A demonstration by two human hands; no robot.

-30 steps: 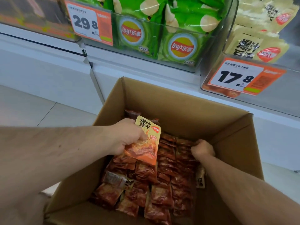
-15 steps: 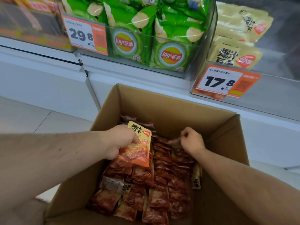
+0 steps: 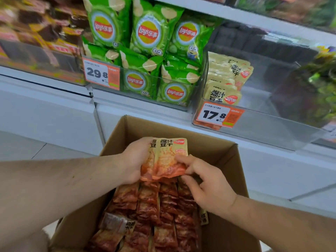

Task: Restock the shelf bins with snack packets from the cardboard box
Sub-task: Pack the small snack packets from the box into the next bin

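The left hand grips two orange snack packets upright above the open cardboard box, fingers curled round their left edge and behind them. The packets overlap, the front one showing its yellow top with black characters and a red logo. The right hand pinches the front packet's lower right edge between thumb and forefinger, its other fingers bent loosely below. Under both hands the box holds rows of more packets, dark red and packed close, with one lying crosswise at the lower left. The box stands on the floor against the white base of the shelf. Above it a clear bin with a 17.8 price tag holds pale yellow packets at its left end. To its left, another bin with a 29.8 tag is full of green chip bags.
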